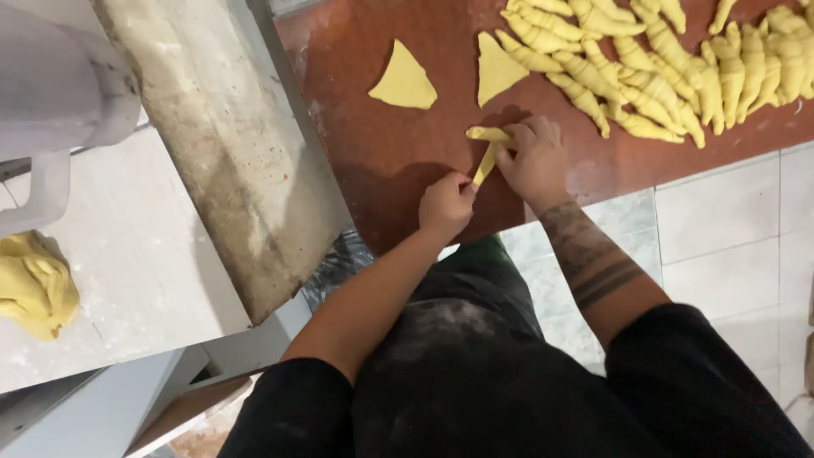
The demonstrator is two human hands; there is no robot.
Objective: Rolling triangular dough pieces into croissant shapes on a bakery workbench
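Note:
My left hand (446, 204) pinches the near tip of a yellow dough strip (486, 161) lying on the reddish-brown table (381, 153). The far, rolled end of that strip sits under the fingers of my right hand (534, 161). The dough piece is stretched between both hands, close to the table's near edge. Two flat dough triangles (405, 80) (496, 68) lie just beyond my hands. Several rolled dough pieces (661, 68) are lined up at the far right of the table.
A floury, worn slab (229, 153) leans at the left beside the table. A lump of yellow dough (34, 284) rests on a white surface at far left, near a white machine part (51, 93). White floor tiles (729, 229) show at right.

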